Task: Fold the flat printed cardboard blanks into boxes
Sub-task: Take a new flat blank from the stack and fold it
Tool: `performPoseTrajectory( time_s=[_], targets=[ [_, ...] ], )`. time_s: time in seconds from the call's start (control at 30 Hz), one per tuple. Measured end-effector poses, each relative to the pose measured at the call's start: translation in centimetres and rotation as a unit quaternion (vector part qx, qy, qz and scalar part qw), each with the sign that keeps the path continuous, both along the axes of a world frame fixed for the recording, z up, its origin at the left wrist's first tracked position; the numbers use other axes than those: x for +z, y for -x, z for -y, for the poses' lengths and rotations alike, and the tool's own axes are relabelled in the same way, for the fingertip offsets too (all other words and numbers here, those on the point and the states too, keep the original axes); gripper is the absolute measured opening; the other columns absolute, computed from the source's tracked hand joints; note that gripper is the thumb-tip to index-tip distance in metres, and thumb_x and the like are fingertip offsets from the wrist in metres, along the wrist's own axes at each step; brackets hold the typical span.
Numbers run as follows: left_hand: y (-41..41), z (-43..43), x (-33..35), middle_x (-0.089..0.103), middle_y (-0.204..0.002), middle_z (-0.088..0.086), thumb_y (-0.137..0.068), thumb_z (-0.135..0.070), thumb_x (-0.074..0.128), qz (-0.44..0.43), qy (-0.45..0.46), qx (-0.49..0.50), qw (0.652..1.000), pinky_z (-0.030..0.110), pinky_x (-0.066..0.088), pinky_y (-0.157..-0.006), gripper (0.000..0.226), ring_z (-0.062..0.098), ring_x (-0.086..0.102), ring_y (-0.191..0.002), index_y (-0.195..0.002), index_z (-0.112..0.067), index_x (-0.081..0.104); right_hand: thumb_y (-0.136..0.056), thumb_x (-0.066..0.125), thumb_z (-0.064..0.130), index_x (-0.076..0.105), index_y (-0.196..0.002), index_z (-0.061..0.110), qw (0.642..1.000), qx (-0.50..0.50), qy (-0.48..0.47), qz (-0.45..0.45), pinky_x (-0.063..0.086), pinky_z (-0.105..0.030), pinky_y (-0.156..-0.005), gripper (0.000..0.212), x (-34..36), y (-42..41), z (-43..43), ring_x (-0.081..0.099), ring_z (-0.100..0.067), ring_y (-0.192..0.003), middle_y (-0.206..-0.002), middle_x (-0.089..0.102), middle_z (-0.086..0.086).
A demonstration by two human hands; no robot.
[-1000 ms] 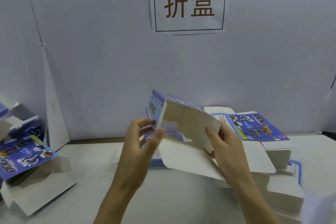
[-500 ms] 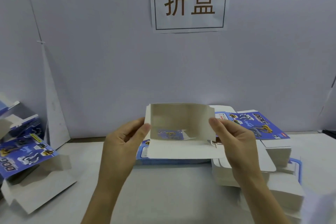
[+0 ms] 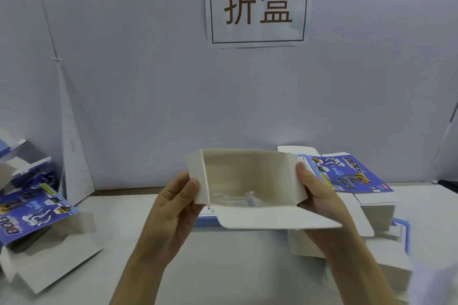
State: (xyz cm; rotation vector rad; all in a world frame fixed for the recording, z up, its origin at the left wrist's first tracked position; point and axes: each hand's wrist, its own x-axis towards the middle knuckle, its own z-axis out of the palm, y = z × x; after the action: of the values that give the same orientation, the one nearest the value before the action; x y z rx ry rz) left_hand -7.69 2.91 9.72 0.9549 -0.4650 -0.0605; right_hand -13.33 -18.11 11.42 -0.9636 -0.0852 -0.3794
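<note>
Thumb and fingers of the left hand (image 3: 173, 207) pinch the left end flap (image 3: 198, 168) of the opened box (image 3: 247, 176), held in the air above the table (image 3: 223, 267). Its long axis runs left to right, open mouth toward the person, with the wide tuck flap (image 3: 272, 218) hanging out from the lower edge toward the body. The right hand (image 3: 319, 198) grips the opposite end flap (image 3: 296, 188), so each hand seems equally placed to fold its flap inward.
</note>
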Motion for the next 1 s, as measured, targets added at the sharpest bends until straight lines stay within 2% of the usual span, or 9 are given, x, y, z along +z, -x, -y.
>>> performPoseTrajectory(
  time_s=[0.17, 0.27, 0.43, 0.57, 0.63, 0.77, 0.87, 0.9, 1.0],
  targets=[
    [-0.1, -0.3, 0.1, 0.074, -0.104, 0.006, -0.080, -0.023, 0.054, -0.022, 0.035, 0.010, 0.999, 0.021, 0.057, -0.068, 0.028, 0.014, 0.072, -0.089, -0.092, -0.021, 0.079, -0.085, 0.059, 0.028, 0.079, -0.076, 0.032, 0.997, -0.045, 0.034, 0.043, 0.055, -0.020, -0.063, 0.022, 0.1, 0.1, -0.5, 0.070, -0.001, -0.072, -0.079, 0.075, 0.010],
    [0.1, -0.4, 0.3, 0.075, -0.101, 0.005, -0.081, -0.020, 0.054, -0.002, 0.022, 0.002, 1.000, 0.024, 0.058, -0.072, 0.028, 0.014, 0.072, -0.086, -0.093, -0.021, 0.079, -0.076, 0.062, 0.034, 0.079, -0.076, 0.023, 0.999, -0.029, 0.026, 0.020, 0.054, -0.023, -0.056, 0.020, 0.2, 0.2, -0.6, 0.070, -0.010, -0.066, -0.078, 0.074, 0.001],
    [0.8, 1.1, 0.2, 0.069, -0.114, 0.010, -0.092, -0.031, 0.053, -0.063, -0.134, 0.116, 0.982, 0.033, 0.055, -0.074, 0.023, 0.023, 0.066, -0.097, -0.105, -0.021, 0.070, -0.088, 0.060, 0.034, 0.070, -0.076, 0.026, 0.942, -0.290, 0.119, 0.121, 0.048, -0.025, -0.067, 0.018, -0.8, -0.2, -1.6, 0.056, -0.012, -0.071, -0.073, 0.064, 0.007],
    [1.7, 0.9, 1.3, 0.070, -0.116, 0.009, -0.074, -0.050, 0.059, -0.223, -0.070, -0.183, 0.955, 0.052, 0.056, -0.076, 0.047, 0.034, 0.069, -0.098, -0.108, -0.021, 0.075, -0.091, 0.060, 0.021, 0.065, -0.088, 0.031, 0.843, -0.402, 0.279, 0.224, 0.043, -0.015, -0.075, 0.011, -1.1, -0.2, -1.1, 0.056, -0.004, -0.079, -0.085, 0.063, 0.015],
    [2.3, 0.9, 1.9, 0.072, -0.107, 0.013, -0.070, -0.042, 0.065, -0.251, -0.021, -0.282, 0.926, 0.047, 0.058, -0.072, 0.047, 0.033, 0.071, -0.088, -0.103, -0.010, 0.076, -0.090, 0.062, 0.020, 0.065, -0.091, 0.029, 0.822, -0.397, 0.322, 0.252, 0.045, -0.014, -0.077, 0.009, -1.0, -0.2, -1.0, 0.059, -0.002, -0.083, -0.090, 0.064, 0.020],
    [2.1, 1.6, 1.2, 0.067, -0.096, 0.020, -0.048, -0.001, 0.068, -0.196, -0.052, -0.171, 0.964, 0.034, 0.059, -0.058, 0.051, 0.032, 0.069, -0.074, -0.099, 0.008, 0.065, -0.087, 0.065, 0.021, 0.062, -0.107, 0.026, 0.812, -0.366, 0.395, 0.225, 0.051, -0.034, -0.087, 0.021, -0.8, -0.2, -0.9, 0.063, -0.019, -0.098, -0.104, 0.067, 0.007],
    [2.0, 1.6, 1.1, 0.071, -0.092, 0.023, -0.058, 0.004, 0.059, -0.157, -0.055, -0.150, 0.975, 0.032, 0.057, -0.054, 0.035, 0.031, 0.072, -0.073, -0.090, 0.011, 0.071, -0.086, 0.069, 0.024, 0.067, -0.104, 0.020, 0.710, -0.412, 0.501, 0.274, 0.043, -0.023, -0.090, 0.019, -0.1, 0.6, -0.7, 0.059, -0.021, -0.097, -0.104, 0.064, 0.002],
    [2.1, 1.5, 1.2, 0.071, -0.089, 0.024, -0.061, 0.004, 0.058, -0.156, -0.046, -0.146, 0.976, 0.031, 0.057, -0.054, 0.031, 0.031, 0.072, -0.072, -0.088, 0.012, 0.072, -0.085, 0.069, 0.027, 0.072, -0.095, 0.019, 0.692, -0.384, 0.536, 0.295, 0.042, -0.021, -0.087, 0.013, 0.2, 0.8, -0.7, 0.059, -0.017, -0.093, -0.098, 0.066, 0.003],
    [2.0, 1.7, 1.3, 0.068, -0.099, 0.027, -0.073, -0.002, 0.059, -0.133, -0.029, -0.143, 0.980, 0.032, 0.057, -0.063, 0.035, 0.032, 0.071, -0.083, -0.105, 0.011, 0.064, -0.076, 0.073, 0.046, 0.076, -0.081, 0.024, 0.714, -0.200, 0.616, 0.266, 0.047, -0.026, -0.082, 0.023, 0.5, 1.5, -1.2, 0.060, -0.004, -0.090, -0.092, 0.068, 0.015]
  ],
)
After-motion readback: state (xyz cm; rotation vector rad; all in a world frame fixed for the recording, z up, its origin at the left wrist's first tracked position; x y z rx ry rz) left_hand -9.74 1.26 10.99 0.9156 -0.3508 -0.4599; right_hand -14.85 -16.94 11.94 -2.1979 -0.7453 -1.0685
